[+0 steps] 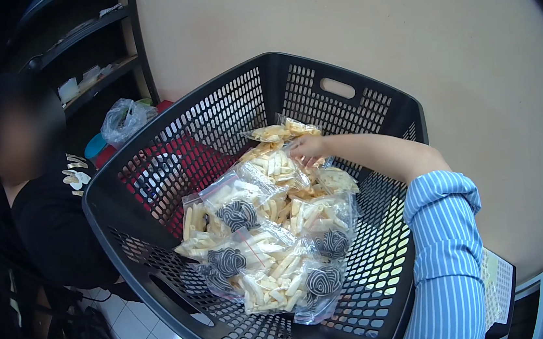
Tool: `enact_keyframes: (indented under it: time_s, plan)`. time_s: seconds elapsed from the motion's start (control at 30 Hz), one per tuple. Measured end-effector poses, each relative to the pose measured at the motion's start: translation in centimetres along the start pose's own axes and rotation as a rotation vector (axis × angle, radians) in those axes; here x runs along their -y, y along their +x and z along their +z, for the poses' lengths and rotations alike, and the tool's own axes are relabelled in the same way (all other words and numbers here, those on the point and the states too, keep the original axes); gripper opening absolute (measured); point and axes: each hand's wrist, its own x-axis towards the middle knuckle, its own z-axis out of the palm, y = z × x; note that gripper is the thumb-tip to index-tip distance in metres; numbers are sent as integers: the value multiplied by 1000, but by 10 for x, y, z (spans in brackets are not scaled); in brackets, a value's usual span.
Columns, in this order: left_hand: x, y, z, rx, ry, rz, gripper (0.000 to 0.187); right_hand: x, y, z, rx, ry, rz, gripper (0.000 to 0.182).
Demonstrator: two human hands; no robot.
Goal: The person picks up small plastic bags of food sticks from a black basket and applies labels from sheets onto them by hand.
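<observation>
My right hand [309, 149] reaches into a large black plastic basket [247, 87], its fingers curled down onto a clear bag of pale sticks [274, 167] near the back of the pile. Part of the grip is hidden. More clear plastic bags [276, 286] are heaped below and around it, holding cream-coloured stick-shaped pieces. Several have black-and-white striped spiral pieces [325, 281] showing. Yellower pieces fill a bag [300, 127] just behind my hand. My left hand is out of view.
At the left sits a person in dark clothes [54, 223], close to the basket's rim. Behind are dark shelves [90, 89] and a knotted clear plastic bag [126, 120]. A beige wall [362, 23] rises beyond the basket. White floor tiles [144, 338] show below.
</observation>
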Motion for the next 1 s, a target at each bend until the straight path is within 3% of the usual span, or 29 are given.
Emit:
enact_keyframes:
  time_s: [0.07,0.13,0.17,0.37,0.5,0.57,0.63,0.7,0.77,0.83,0.87,1.0]
  plan:
    - [0,0,0,-4,-3,1,11,19,-4,-18,-57,-148,-145,27]
    - [-1,-1,2,-6,-5,-2,11,57,-28,-46,-156,-491,-236,23]
    - [-2,-1,3,-4,-6,-2,11,72,-46,-57,-271,-496,-312,23]
    - [-13,-13,27,56,-35,-7,11,95,-197,-104,-783,41,-920,28]
    - [-25,-25,50,101,-60,-16,11,31,-321,-106,-773,425,-1243,29]
    - [-31,-33,65,125,-78,-24,11,-7,-371,-87,-917,713,-1206,28]
    - [-45,-33,70,166,-125,-47,12,-56,-413,-50,-953,734,-1200,29]
    - [-57,-31,74,153,-265,-145,14,-112,-432,-11,-1180,819,-1022,29]
    - [-62,-21,78,166,-213,-206,16,-163,-427,35,-1178,815,-944,25]
    - [-73,-6,90,162,-388,-229,22,-206,-412,77,-1193,834,-778,22]
    - [-85,3,98,175,-505,-184,25,-216,-404,96,-1191,699,-776,20]
    - [-157,40,126,240,-853,-78,29,-232,-383,152,-1081,887,-710,14]
